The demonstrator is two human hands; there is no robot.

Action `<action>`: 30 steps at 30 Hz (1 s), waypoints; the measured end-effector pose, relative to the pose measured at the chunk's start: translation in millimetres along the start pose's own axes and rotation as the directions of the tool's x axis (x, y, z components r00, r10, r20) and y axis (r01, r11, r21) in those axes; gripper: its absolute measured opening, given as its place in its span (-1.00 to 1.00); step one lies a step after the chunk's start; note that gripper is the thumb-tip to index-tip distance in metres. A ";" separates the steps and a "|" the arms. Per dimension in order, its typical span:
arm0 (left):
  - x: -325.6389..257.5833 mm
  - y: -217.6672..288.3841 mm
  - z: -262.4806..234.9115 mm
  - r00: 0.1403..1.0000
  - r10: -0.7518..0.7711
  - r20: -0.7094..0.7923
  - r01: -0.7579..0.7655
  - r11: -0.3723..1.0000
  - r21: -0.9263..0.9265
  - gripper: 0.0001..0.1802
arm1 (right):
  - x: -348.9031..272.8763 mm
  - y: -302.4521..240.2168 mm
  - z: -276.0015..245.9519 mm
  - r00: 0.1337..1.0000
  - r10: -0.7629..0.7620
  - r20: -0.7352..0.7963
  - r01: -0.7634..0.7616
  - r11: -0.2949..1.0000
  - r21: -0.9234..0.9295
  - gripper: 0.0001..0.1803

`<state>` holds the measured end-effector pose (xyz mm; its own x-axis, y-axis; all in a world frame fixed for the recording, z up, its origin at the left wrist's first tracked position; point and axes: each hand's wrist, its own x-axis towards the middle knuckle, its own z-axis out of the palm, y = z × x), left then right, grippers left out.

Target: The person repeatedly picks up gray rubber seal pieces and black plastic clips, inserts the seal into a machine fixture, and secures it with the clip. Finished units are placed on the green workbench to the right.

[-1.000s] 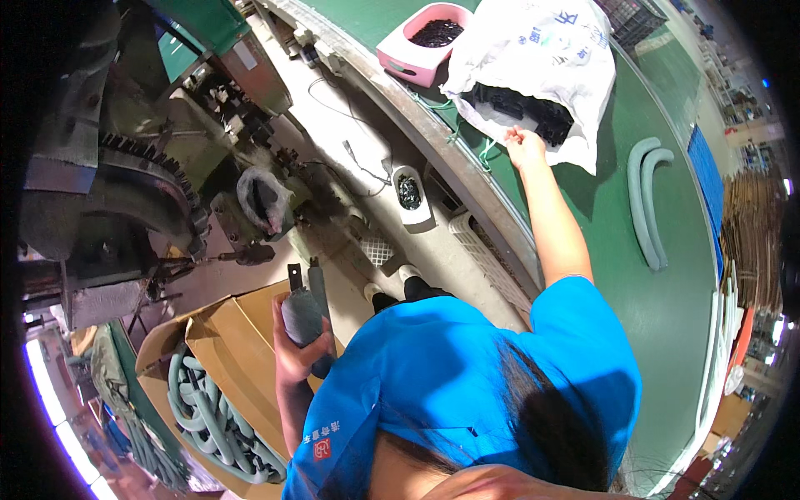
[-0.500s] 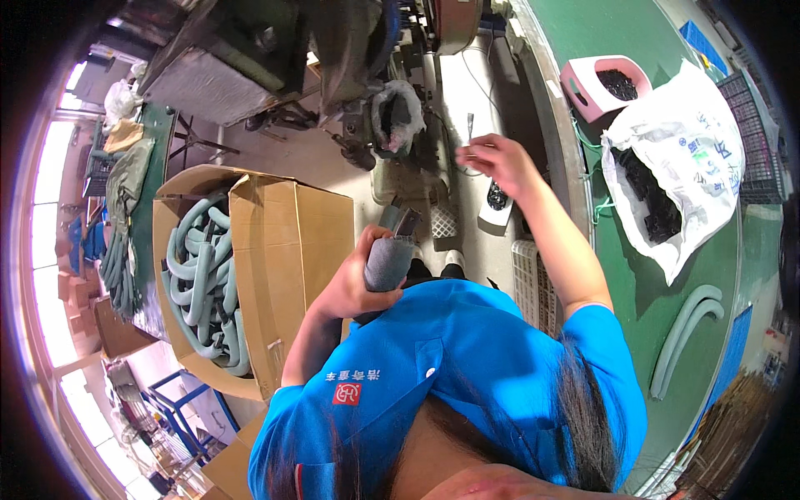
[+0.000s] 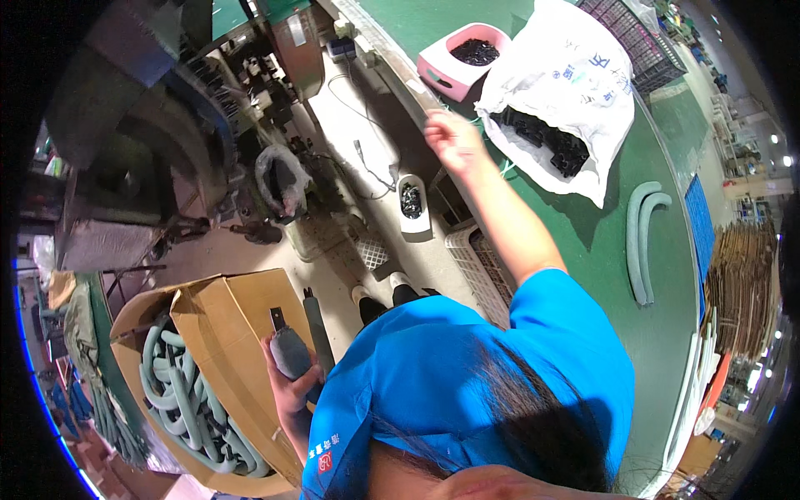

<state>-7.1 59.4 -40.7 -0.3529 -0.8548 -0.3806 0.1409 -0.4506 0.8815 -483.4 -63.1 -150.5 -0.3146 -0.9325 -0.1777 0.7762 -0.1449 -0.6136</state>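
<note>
My left hand (image 3: pixel 291 385) is closed around a grey foam-covered tube (image 3: pixel 292 354) with a flat black end sticking out. Right beside it stands a second dark grey length with a black tip (image 3: pixel 315 325); whether both are one bent piece is hidden behind my hand and shirt. My right hand (image 3: pixel 457 143) is raised over the edge of the green table, left of the white sack (image 3: pixel 575 75). Its fingers are loosely bent, somewhat blurred, and nothing shows in them. Black plastic parts (image 3: pixel 546 142) fill the sack's mouth. A pink bin (image 3: pixel 442 71) beside it holds small black parts.
A cardboard box (image 3: pixel 242 333) full of grey foam-covered tubes stands at the left. Two curved grey tubes (image 3: pixel 642 242) lie on the green table (image 3: pixel 587 258). Below are a white tray (image 3: pixel 414 223) of black parts, a white crate (image 3: pixel 479 267) and a machine with a bag-lined opening (image 3: pixel 283 183).
My view has turned toward the right. My right hand has gone from above the white tray to the table edge by the sack. The left hand still grips the foam-covered tube.
</note>
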 end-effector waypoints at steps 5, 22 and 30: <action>13.8 -1.6 8.3 0.997 -0.054 0.048 0.052 0.998 0.027 -0.14 | -49.1 -104.9 -143.4 0.847 -0.288 -0.447 0.066 0.891 -0.450 -0.80; 42.0 35.2 50.5 0.905 -0.304 0.298 0.208 0.926 0.314 -0.08 | -73.4 -140.7 -170.1 0.929 -0.283 -0.238 -0.349 -0.455 -0.819 -0.50; 52.8 34.4 56.3 0.724 -0.238 0.647 0.038 0.951 0.307 -0.15 | -162.0 -52.1 62.3 0.738 0.581 0.345 0.092 0.420 -0.903 -0.63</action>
<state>-73.0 13.2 -14.8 -0.8877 -0.3455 -0.3044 -0.1634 -0.3816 0.9098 -438.8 74.8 -41.8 0.4069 -0.8860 -0.2221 -0.1964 0.1526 -0.9686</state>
